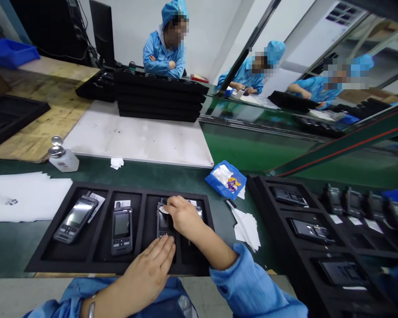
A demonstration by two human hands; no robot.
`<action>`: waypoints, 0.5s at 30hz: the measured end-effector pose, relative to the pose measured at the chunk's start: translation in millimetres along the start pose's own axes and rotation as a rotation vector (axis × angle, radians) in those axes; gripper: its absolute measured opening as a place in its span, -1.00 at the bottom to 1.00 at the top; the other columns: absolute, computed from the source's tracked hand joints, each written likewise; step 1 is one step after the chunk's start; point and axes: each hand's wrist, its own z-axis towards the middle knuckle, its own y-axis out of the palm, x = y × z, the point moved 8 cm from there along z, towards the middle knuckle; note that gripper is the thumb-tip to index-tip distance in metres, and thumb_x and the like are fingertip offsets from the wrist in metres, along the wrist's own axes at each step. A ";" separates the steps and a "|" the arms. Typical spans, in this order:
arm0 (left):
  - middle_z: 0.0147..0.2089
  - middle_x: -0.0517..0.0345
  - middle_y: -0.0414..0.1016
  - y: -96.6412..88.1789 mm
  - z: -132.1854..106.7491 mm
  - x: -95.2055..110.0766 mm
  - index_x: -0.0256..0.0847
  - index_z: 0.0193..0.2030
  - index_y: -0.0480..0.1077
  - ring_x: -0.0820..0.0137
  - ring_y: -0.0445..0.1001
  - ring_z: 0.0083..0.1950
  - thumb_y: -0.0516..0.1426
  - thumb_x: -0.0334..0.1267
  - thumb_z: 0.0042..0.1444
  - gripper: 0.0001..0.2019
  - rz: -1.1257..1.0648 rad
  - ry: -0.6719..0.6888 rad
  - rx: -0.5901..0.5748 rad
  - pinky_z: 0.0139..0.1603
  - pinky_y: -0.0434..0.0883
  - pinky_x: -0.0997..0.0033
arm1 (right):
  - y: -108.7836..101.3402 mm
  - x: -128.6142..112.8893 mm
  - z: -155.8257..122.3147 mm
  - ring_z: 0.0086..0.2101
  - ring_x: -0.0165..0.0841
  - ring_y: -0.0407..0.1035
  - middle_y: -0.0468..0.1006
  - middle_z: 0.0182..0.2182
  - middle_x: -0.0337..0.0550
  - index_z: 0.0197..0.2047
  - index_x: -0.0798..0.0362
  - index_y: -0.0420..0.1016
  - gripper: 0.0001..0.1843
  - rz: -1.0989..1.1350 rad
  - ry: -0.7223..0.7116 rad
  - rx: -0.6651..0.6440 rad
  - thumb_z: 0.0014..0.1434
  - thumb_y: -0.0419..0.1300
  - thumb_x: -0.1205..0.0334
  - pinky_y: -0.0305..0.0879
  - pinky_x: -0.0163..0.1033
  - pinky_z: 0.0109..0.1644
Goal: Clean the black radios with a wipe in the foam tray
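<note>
A black foam tray (79,267) lies in front of me with several black handsets in its compartments. One handset (163,225) is under my two hands in the third compartment. My right hand (185,217) pinches a small white wipe (164,209) against its upper screen. At the handset's lower end, my left hand (154,260) rests with fingers stretched out flat, covering part of it. To the left are an upright handset (122,229) and a tilted handset (75,218), each by a white label. My right arm partly hides a handset in the fourth compartment.
A white pump bottle (63,159) and paper sheets (23,196) are on the left. A blue box (230,194) of wipes stands behind the tray, right. Stacked trays (262,207) hold handsets at right. Black trays (159,99) are piled ahead. Several co-workers sit beyond; another hand shows far right.
</note>
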 end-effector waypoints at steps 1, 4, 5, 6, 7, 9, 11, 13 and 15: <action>0.31 -0.09 0.39 0.4 -0.1 0.1 -0.42 0.27 0.34 0.18 0.32 0.34 0.02 -0.22 0.35 -0.57 0.001 0.003 0.001 0.36 0.18 0.25 | -0.8 2.6 -6.4 -0.24 -0.28 0.29 0.53 -0.21 -0.08 -0.13 0.06 0.62 -0.71 -0.002 0.025 0.008 0.20 0.15 0.55 0.29 -0.23 -0.18; 0.31 -0.11 0.39 6.0 -2.8 0.9 -0.43 0.27 0.34 0.15 0.32 0.33 0.03 -0.25 0.34 -0.57 0.000 0.014 -0.022 0.36 0.16 0.23 | -4.6 -1.8 -29.0 -0.25 -0.28 0.31 0.54 -0.23 -0.09 -0.14 0.05 0.62 -0.70 0.043 0.067 0.058 0.21 0.13 0.54 0.31 -0.23 -0.19; 0.30 -0.13 0.39 9.0 -4.5 0.9 -0.43 0.27 0.33 0.14 0.32 0.33 0.03 -0.25 0.33 -0.56 -0.004 0.013 -0.033 0.37 0.16 0.22 | -5.7 -6.9 -36.3 -0.26 -0.29 0.32 0.54 -0.24 -0.09 -0.15 0.05 0.61 -0.71 0.084 0.059 0.072 0.20 0.13 0.53 0.32 -0.24 -0.19; 0.30 -0.14 0.39 12.4 -6.4 0.9 -0.44 0.28 0.32 0.13 0.32 0.32 0.04 -0.25 0.33 -0.55 -0.011 0.008 -0.042 0.37 0.16 0.20 | -6.3 -12.3 -42.4 -0.27 -0.30 0.33 0.54 -0.25 -0.10 -0.15 0.05 0.61 -0.71 0.135 0.042 0.075 0.19 0.14 0.53 0.33 -0.24 -0.19; 0.29 -0.15 0.40 15.7 -8.4 1.0 -0.44 0.29 0.31 0.13 0.32 0.32 0.04 -0.24 0.33 -0.54 -0.020 0.004 -0.049 0.38 0.16 0.20 | -6.6 -16.6 -46.6 -0.28 -0.31 0.34 0.54 -0.25 -0.10 -0.15 0.05 0.60 -0.72 0.188 0.028 0.069 0.18 0.14 0.52 0.35 -0.25 -0.18; 0.29 -0.15 0.39 21.7 -12.2 2.3 -0.43 0.30 0.30 0.12 0.30 0.33 0.06 -0.22 0.32 -0.52 -0.034 0.007 -0.057 0.39 0.15 0.19 | -8.0 -17.2 -47.8 -0.26 -0.32 0.37 0.55 -0.24 -0.10 -0.14 0.05 0.58 -0.69 0.254 0.042 0.063 0.18 0.11 0.54 0.37 -0.26 -0.16; 0.31 -0.14 0.37 26.2 -14.6 3.5 -0.42 0.32 0.28 0.10 0.28 0.35 0.07 -0.23 0.31 -0.51 -0.028 0.015 -0.068 0.40 0.14 0.18 | -10.8 -8.9 -41.4 -0.23 -0.31 0.39 0.55 -0.21 -0.08 -0.15 0.05 0.58 -0.67 0.232 0.107 0.080 0.20 0.08 0.56 0.38 -0.25 -0.11; 0.32 -0.13 0.35 27.2 -15.3 3.4 -0.43 0.33 0.28 0.09 0.27 0.35 0.08 -0.24 0.31 -0.50 -0.011 0.019 -0.067 0.40 0.14 0.17 | -12.3 -4.0 -34.2 -0.21 -0.29 0.40 0.55 -0.22 -0.06 -0.20 0.05 0.59 -0.69 0.165 0.136 0.091 0.21 0.07 0.56 0.39 -0.23 -0.10; 0.29 -0.13 0.37 24.2 -14.6 2.6 -0.43 0.30 0.30 0.09 0.29 0.33 0.08 -0.24 0.30 -0.52 0.001 0.020 -0.045 0.40 0.14 0.17 | -9.1 -9.3 -31.2 -0.25 -0.29 0.38 0.55 -0.25 -0.06 -0.22 0.06 0.58 -0.73 0.149 0.083 0.060 0.20 0.11 0.53 0.39 -0.22 -0.14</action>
